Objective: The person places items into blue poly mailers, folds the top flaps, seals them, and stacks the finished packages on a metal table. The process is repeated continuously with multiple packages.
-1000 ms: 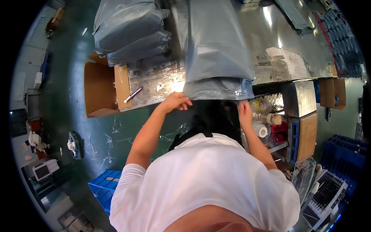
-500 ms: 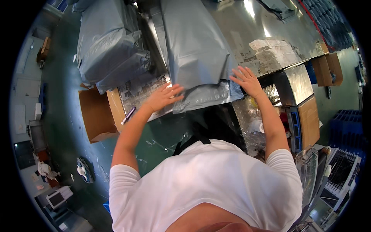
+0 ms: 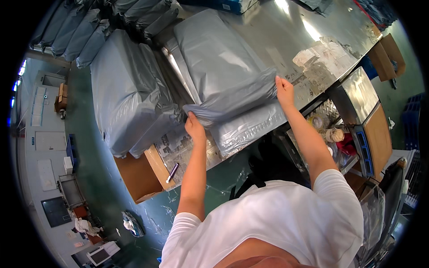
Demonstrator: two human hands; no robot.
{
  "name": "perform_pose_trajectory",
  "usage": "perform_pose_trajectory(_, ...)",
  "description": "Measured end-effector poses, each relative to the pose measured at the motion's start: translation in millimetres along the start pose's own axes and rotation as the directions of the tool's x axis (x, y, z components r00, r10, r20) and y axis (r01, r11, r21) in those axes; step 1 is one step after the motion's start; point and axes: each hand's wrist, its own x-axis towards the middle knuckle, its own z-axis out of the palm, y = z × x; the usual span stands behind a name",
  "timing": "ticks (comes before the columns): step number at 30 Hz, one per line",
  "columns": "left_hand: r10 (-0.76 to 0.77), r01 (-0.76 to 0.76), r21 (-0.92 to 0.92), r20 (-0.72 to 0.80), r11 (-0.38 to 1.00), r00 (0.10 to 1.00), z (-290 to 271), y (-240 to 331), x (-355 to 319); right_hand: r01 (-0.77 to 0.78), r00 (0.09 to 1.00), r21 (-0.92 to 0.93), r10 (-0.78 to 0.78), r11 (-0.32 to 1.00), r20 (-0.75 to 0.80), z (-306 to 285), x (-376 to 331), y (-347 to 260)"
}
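Observation:
A large, full grey plastic mailing bag lies on the metal table in front of me. Its near end is gathered into a creased band pulled taut between my hands. My left hand pinches the left corner of that band, thumb on top. At the opposite corner, my right hand is closed on the plastic. Under the band, a flat, shiny grey sheet of plastic reaches to the table edge; whether it belongs to the same bag I cannot tell. Another bulky grey bag sits just left of my left hand.
A purple-and-white marker lies at the near left corner of the metal table, above an open cardboard box. Several grey packages are piled at far left. Tape rolls rest on a shelf under the table's right side.
Both hands were spread open over the bag's near end; now they are closed on its corners. The end flap has been lifted and stretched. My view has shifted.

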Motion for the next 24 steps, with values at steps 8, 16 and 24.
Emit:
perform_pose_trajectory(8, -0.409, 0.419, 0.031, 0.293, 0.908, 0.864, 29.0, -49.4, 23.0, -0.126, 0.916, -0.478, 0.287, 0.869, 0.280, 16.1, 15.8, 36.9)
perform_pose_trajectory(16, -0.191, 0.249, -0.200, 0.268, 0.948, 0.944, 51.0, -39.8, 58.6, -0.067, 0.936, 0.103, 0.027, 0.992, 0.351, 59.1, 63.8, 40.0)
perform_pose_trajectory(24, -0.492, 0.648, -0.327, 0.446, 0.688, 0.748, 50.0, 96.5, 62.8, -0.815, 0.570, 0.355, 0.521, 0.459, 0.635, 42.7, 55.1, -57.1)
